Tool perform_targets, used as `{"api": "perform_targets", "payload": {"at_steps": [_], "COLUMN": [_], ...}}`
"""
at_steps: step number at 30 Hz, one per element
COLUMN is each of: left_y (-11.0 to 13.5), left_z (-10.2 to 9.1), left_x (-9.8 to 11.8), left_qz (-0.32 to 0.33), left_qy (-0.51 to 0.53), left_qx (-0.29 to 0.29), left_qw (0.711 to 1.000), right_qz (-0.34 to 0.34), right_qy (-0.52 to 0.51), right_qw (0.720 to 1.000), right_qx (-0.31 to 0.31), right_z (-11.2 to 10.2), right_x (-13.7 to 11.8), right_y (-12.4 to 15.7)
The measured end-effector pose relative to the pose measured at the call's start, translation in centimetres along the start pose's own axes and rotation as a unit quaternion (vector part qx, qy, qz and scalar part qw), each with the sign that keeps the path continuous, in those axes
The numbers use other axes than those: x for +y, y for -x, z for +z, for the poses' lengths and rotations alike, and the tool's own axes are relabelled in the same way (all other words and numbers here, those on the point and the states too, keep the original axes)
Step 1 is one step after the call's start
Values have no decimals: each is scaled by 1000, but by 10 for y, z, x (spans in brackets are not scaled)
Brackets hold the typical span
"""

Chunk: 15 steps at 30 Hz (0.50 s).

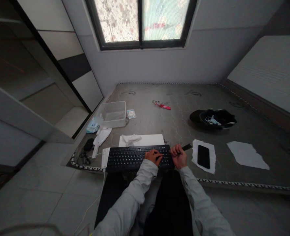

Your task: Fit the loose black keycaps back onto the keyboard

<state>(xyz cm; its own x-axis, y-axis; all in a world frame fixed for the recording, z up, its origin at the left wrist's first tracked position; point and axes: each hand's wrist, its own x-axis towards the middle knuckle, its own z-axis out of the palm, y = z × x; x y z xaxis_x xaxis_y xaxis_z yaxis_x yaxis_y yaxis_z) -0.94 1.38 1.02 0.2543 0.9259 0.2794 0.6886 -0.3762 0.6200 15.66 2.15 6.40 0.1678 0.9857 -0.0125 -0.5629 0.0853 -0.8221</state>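
Note:
A black keyboard lies near the front edge of the grey mattress, above my knees. My left hand rests over its right half, fingers bent and drawn together; whatever they pinch, if anything, is hidden. At the keyboard's right end, my right hand is closed around a slim black brush-like tool whose thicker end points away to the right. Behind the keyboard, a crumpled whitish wipe lies on a white flat sheet. A white power strip touches the keyboard's left end.
To the right are a phone on white paper, another paper piece and a black cap holding a mask. Leftward stand a clear plastic box, small packets and a black cabled item. A red item lies farther back.

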Motion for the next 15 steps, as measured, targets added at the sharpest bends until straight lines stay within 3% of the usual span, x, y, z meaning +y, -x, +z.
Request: {"api": "perform_targets", "payload": {"at_steps": [7, 15], "left_y": [1, 0], "left_z": [1, -4], "left_x": [-1, 3], "left_qz": [6, 3], "left_qy": [-27, -35], "left_qx": [-20, -43], "left_qw": [999, 998], "right_qz": [5, 18], "right_qy": [47, 59], "right_qw": [999, 998], "right_qx": [-19, -18], "right_z": [7, 7], "right_x": [31, 38], "right_y": [1, -3]}}
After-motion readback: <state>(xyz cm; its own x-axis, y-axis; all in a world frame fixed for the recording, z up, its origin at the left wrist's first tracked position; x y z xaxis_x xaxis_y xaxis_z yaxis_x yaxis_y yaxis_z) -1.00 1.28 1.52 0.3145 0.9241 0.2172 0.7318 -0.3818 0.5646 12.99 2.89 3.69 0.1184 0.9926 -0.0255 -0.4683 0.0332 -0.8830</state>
